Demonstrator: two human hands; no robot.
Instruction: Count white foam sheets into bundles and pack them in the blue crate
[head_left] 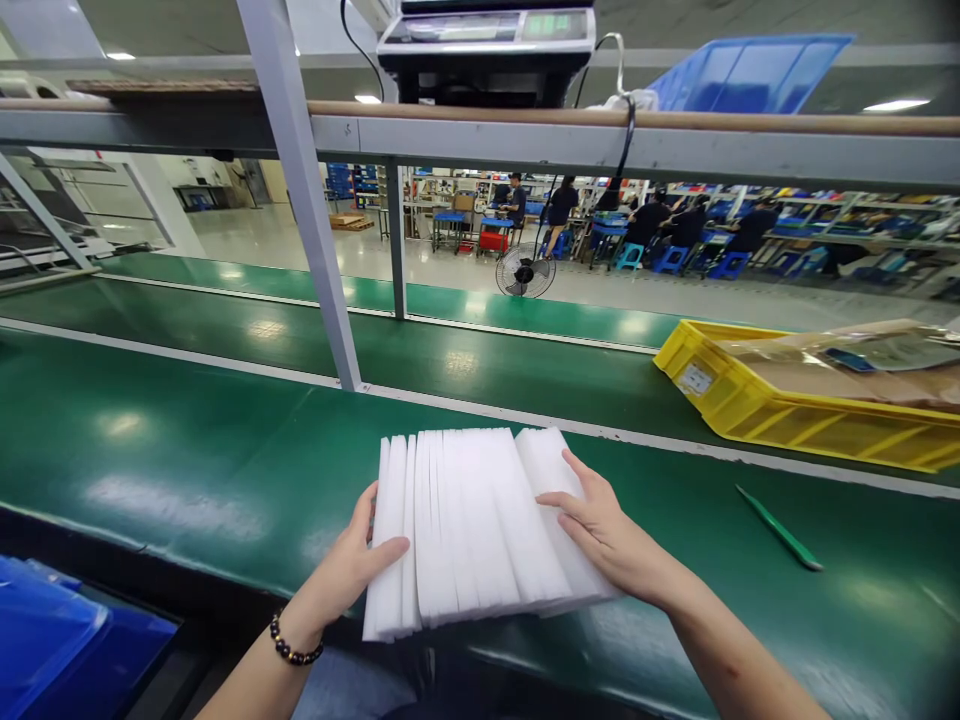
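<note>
A row of white foam sheets point(469, 525), pressed face to face, lies between my hands over the near edge of the green bench top. My left hand point(367, 555) grips the left end, its thumb on top and its fingers wrapped behind. On the right, my right hand point(604, 525) holds the other end, with fingers spread across the rightmost sheets, which lean over and fan slightly apart. Some of its grip is hidden beneath the foam. To the right of this hand lies a slim green pointed tool point(780, 530), which looks like tweezers.
A yellow bin point(697, 385) with cardboard and clear plastic stands at the right. A grey post point(307, 200) rises behind the foam. Overhead, a shelf carries a scale point(487, 45) and a blue bin point(750, 75). Blue plastic point(67, 640) sits lower left; several people sit far back.
</note>
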